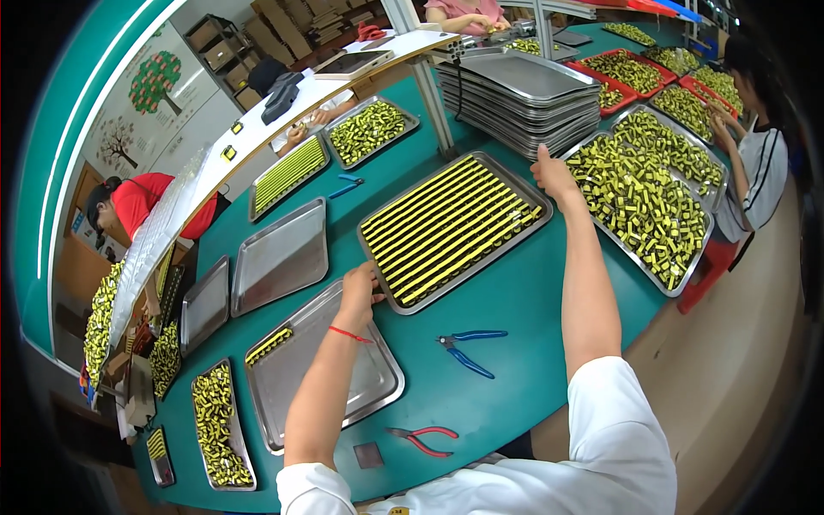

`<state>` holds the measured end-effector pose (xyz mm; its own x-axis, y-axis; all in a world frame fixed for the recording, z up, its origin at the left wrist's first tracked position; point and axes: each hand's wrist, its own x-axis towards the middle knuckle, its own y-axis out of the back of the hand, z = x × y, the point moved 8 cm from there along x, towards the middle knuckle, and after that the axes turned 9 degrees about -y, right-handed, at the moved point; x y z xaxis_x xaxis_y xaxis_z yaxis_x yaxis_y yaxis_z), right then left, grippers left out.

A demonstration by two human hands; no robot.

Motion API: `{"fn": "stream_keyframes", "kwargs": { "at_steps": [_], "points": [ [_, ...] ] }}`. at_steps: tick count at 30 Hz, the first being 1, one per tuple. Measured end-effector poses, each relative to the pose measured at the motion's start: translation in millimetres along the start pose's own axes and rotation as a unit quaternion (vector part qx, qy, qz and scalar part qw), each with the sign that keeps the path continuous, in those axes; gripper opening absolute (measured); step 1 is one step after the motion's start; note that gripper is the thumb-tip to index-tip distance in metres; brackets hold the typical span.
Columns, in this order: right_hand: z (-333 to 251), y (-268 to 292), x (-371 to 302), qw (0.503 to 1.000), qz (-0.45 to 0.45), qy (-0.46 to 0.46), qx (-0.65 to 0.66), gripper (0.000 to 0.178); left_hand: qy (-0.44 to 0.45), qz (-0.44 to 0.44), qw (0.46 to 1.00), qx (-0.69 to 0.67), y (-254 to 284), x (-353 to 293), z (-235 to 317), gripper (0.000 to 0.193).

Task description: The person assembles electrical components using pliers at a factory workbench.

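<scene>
A metal tray lies before me, filled with straight rows of small yellow-and-black pieces. At its left rim is my left hand, closed on the edge, a red string round the wrist. My right hand is at the tray's far right corner, fingers bent at the rim, partly hidden. Under my left forearm rests another metal tray with one short row of pieces. Blue-handled pliers lie right of it, and red-handled pliers nearer me beside a small dark square.
A heaped tray of loose pieces stands right; stacked metal trays rise behind. Bare trays and a narrow filled tray lie left. An upright post stands at the back. A co-worker sits right, others beyond.
</scene>
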<state>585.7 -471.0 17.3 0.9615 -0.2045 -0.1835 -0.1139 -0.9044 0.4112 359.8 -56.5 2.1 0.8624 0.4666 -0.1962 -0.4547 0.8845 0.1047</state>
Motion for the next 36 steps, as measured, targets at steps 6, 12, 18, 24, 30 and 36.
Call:
{"fn": "stream_keyframes", "kwargs": {
  "at_steps": [6, 12, 18, 24, 30, 36],
  "points": [
    [13.2, -8.3, -6.3, 0.998, -0.016, -0.040, -0.049, 0.080, 0.015, -0.027, 0.999, -0.038, -5.1, 1.5, -2.6, 0.037],
    [-7.7, -24.0, -19.9, 0.975, -0.008, 0.043, -0.220, 0.072, 0.095, -0.039, 0.986, -0.130, -8.9, 12.5, -10.5, 0.048],
    [-15.0, -32.8, -36.0, 0.964, 0.001, 0.010, -0.265, 0.058, 0.147, -0.101, 0.984, 0.002, -13.7, 21.1, 4.8, 0.047],
    [-16.2, -26.5, -51.5, 0.961, -0.015, -0.041, -0.273, 0.041, 0.122, -0.136, 0.980, 0.080, -4.2, 37.8, 12.6, 0.049],
    [-9.4, -22.9, -43.3, 0.957, 0.004, -0.010, -0.291, 0.041, 0.095, -0.142, 0.977, 0.130, 1.9, 54.6, 16.2, 0.042],
    [3.7, -26.8, -26.7, 0.972, -0.002, 0.016, -0.235, 0.043, -0.005, -0.016, 0.985, 0.171, 24.5, 82.2, 6.2, 0.039]
  ]
}}
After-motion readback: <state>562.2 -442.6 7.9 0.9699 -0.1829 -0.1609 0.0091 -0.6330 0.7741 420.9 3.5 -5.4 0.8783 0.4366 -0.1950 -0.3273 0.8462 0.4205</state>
